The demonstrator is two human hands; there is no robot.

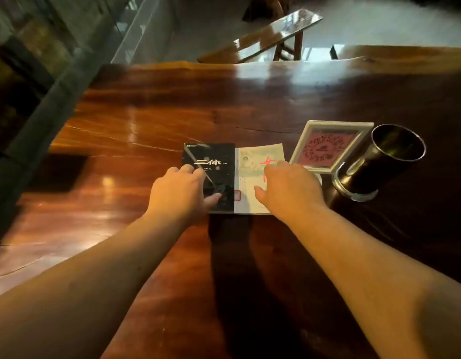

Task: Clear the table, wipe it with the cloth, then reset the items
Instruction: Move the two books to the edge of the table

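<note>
Two books lie side by side on the dark wooden table [146, 120]. The black book [213, 156] is on the left and the pale book with red characters [252, 161] touches its right edge. My left hand [180, 193] rests flat on the black book's near left part, fingers spread. Over the pale book's right half lies my right hand [288, 190], fingers apart, covering its right edge. Neither hand has lifted a book. A white-framed sign with a pink print [327, 146] leans just right of the books. No cloth is in view.
A dark metal cup [379, 161] stands right of the framed sign, close to my right hand. A wooden bench [260, 40] stands beyond the table's far edge. The table's left edge drops to a dark floor and a glass panel [136, 29].
</note>
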